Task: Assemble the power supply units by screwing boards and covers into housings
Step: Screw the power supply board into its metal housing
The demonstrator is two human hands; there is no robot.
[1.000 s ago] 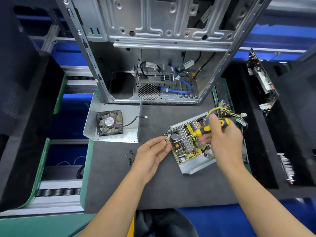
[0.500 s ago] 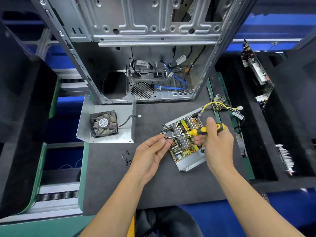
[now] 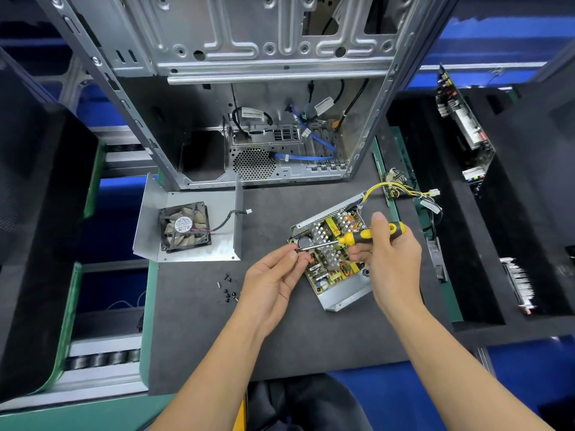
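Screwdriver (image 3: 357,239) now lifted off the board (image 3: 334,248) and turned nearly level, against the steeper, downward position of one second ago. Tip no longer over the components but brought across to the left hand (image 3: 273,276), at the left corner of the housing (image 3: 345,293). Left fingertips (image 3: 294,255) closed in a pinch around the tip of the shaft; probably a small screw between them, but too small to see for sure. Right hand (image 3: 392,253) wrapped around the yellow and black handle, thumb up, grip firm and fully closed on the tool.

Meaning for the task, as a judgement: a screw being set on the tip before going into a hole of the board, so driving not yet started for this screw. Board seated inside the open metal housing, which lies tilted on the dark surface (image 3: 280,337), just in front of the big computer case (image 3: 264,104). Yellow wires (image 3: 378,189) leading out from the far corner of the housing toward the right.

Loose black screws (image 3: 227,289) lying in a small group on the surface, just left of the left hand. Cover with fan (image 3: 185,227) resting apart on the left, not yet mounted. So, many steps remaining: board screws first, cover after.

Possible risk: screw falling from the tip among the components during the move back to the hole.
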